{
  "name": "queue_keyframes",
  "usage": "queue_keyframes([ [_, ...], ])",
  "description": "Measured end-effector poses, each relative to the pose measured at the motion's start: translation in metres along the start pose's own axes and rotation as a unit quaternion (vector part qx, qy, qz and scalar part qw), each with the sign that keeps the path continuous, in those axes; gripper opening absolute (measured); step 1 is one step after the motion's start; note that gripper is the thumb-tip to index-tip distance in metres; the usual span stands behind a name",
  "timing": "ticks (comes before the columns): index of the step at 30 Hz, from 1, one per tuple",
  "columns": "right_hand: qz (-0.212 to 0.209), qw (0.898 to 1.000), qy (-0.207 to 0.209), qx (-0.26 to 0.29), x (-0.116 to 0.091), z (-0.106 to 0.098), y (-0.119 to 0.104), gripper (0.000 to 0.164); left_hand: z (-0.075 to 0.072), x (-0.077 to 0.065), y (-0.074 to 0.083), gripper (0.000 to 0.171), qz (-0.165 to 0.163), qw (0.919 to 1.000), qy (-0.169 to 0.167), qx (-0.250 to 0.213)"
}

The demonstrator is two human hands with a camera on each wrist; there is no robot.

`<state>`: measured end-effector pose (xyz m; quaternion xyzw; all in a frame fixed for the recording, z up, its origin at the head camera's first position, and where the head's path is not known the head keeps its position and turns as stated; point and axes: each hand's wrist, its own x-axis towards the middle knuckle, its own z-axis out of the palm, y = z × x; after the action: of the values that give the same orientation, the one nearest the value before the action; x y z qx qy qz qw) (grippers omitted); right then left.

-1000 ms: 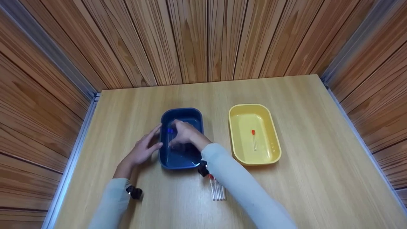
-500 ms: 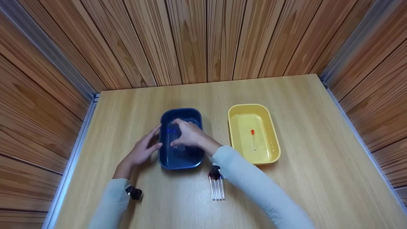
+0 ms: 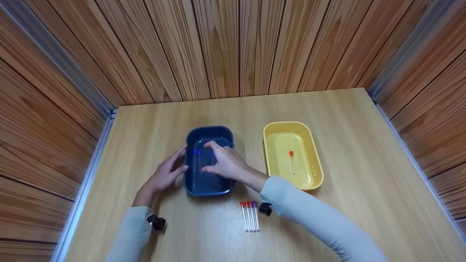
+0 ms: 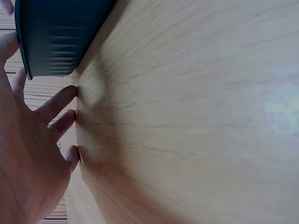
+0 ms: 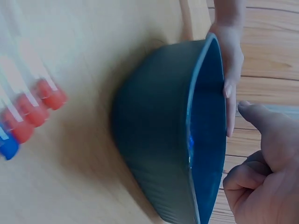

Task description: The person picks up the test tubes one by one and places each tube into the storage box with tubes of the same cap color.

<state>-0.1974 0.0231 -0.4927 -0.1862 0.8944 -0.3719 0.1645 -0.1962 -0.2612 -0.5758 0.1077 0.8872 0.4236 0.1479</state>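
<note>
Over the blue tray [image 3: 207,185], your right hand [image 3: 228,163] has its thumb and fingers wide apart, holding nothing. Your left hand [image 3: 164,176] touches the tray's side, fingers mostly straight, gripping nothing. Blue-capped tubes [image 3: 197,153] lie inside the tray.

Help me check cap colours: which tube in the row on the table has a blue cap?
The rightmost tube in the head view's row; its cap is blue, while the other three tubes have red ones.
</note>
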Motion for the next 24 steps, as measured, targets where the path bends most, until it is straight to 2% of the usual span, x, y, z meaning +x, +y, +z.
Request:
queue_keyframes([
  [5,-0.029,0.999,0.004,0.025,-0.014,-0.003,0.004,0.073,0.0,-0.001,-0.001,0.077,-0.005,1.0,0.004,-0.001],
  [13,-0.077,0.997,0.005,0.001,-0.036,-0.009,0.009,0.074,0.002,-0.003,-0.002,0.077,-0.004,0.9999,0.008,-0.008],
  [19,-0.076,0.997,-0.003,0.0,-0.052,-0.011,0.015,0.074,0.001,-0.002,-0.002,0.076,0.016,0.9998,0.014,-0.004],
  [24,-0.063,0.998,-0.008,-0.018,-0.067,-0.014,0.024,0.074,0.001,0.0,-0.002,0.077,0.012,0.9999,0.009,-0.003],
])
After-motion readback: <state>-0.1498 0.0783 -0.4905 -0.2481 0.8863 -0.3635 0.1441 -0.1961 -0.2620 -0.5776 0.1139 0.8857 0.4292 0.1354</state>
